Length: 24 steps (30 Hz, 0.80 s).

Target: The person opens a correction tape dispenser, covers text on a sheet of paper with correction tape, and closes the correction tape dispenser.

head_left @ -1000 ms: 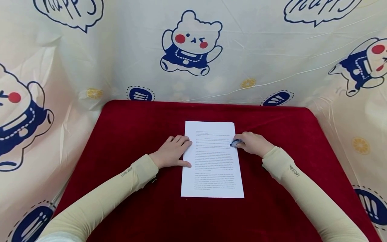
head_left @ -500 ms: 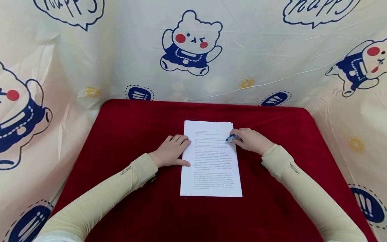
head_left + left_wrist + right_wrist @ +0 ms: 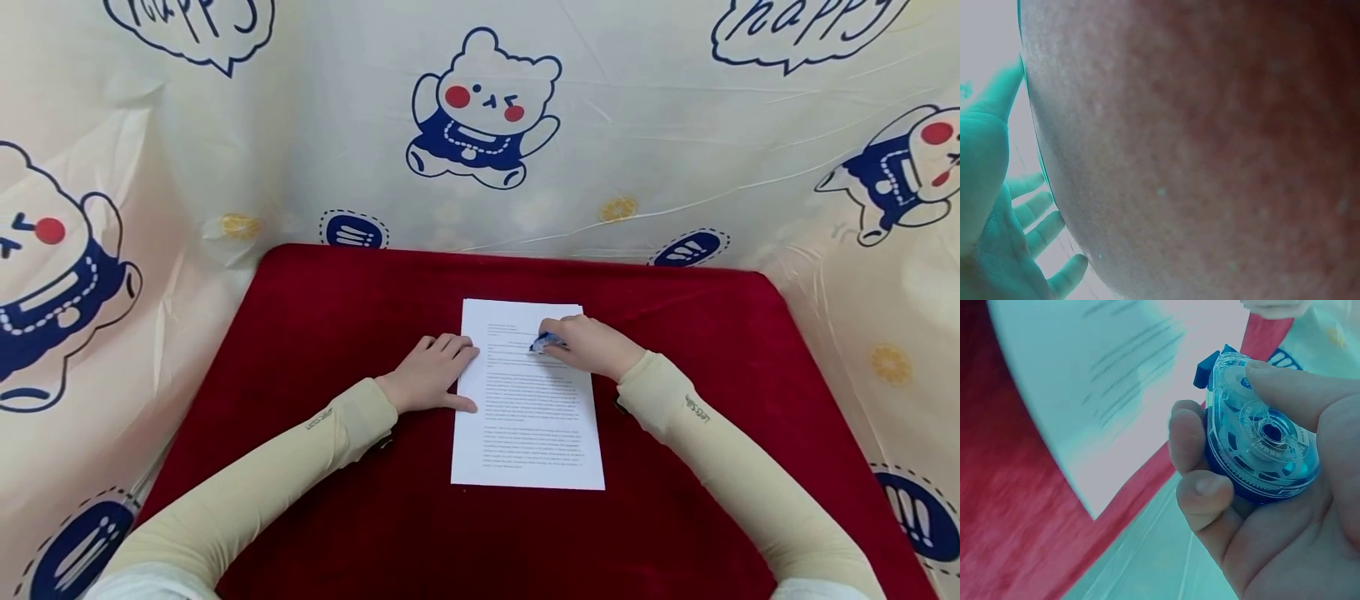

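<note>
A printed sheet of paper (image 3: 528, 421) lies on the red cloth; a slightly offset edge at its top right suggests another sheet beneath. On the sheet's left edge rests my left hand (image 3: 429, 375), fingers extended and thumb apart. My right hand (image 3: 594, 346) grips a blue, see-through correction tape dispenser (image 3: 548, 342) over the upper text lines. In the right wrist view the correction tape (image 3: 1266, 434) sits between thumb and curled fingers, its clear case showing the spools. Whether its tip touches the paper cannot be told. The left wrist view shows the left palm (image 3: 1007, 250) beside a large blurred surface.
Red cloth (image 3: 337, 308) covers the table around the paper. A pale curtain (image 3: 337, 108) printed with bears surrounds the table's back and sides. Both forearms wear cream sleeves (image 3: 262, 467).
My right hand has moved left with the correction tape, from the paper's right edge to over the upper text. The left hand has stayed on the left edge.
</note>
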Available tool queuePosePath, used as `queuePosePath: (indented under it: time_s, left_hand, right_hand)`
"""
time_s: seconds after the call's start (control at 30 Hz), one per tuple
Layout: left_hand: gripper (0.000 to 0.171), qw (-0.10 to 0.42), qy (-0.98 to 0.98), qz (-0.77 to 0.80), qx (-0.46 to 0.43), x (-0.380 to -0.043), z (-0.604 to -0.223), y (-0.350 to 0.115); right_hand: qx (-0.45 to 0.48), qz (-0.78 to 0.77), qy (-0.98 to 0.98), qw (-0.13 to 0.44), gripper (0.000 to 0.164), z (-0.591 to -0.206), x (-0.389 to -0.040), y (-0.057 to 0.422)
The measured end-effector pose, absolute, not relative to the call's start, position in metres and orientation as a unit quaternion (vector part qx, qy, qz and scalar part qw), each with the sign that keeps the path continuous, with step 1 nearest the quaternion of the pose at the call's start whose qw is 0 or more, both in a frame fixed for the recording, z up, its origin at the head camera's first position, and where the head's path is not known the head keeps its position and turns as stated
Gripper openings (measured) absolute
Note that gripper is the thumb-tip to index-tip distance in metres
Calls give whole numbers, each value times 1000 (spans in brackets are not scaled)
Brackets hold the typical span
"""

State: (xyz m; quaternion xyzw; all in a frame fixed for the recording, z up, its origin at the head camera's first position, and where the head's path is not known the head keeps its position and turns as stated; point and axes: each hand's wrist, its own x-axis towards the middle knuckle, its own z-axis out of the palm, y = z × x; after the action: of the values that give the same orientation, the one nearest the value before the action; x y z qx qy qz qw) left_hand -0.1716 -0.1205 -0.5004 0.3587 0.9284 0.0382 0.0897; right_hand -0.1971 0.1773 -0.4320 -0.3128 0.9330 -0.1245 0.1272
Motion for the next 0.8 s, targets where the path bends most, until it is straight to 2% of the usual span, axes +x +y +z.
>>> queuePosePath:
  time_s: [0.17, 0.4, 0.8]
  left_hand:
    - [99, 95, 929, 30, 357, -169, -495, -118]
    - [98, 89, 926, 27, 365, -170, -494, -120]
    - [97, 82, 925, 25, 369, -168, -492, -120]
  right_hand:
    - [-338, -129, 923, 134, 11, -436, -197, 160]
    - [-348, -134, 916, 146, 13, -439, -195, 145]
    - [-334, -124, 921, 158, 11, -441, -195, 145]
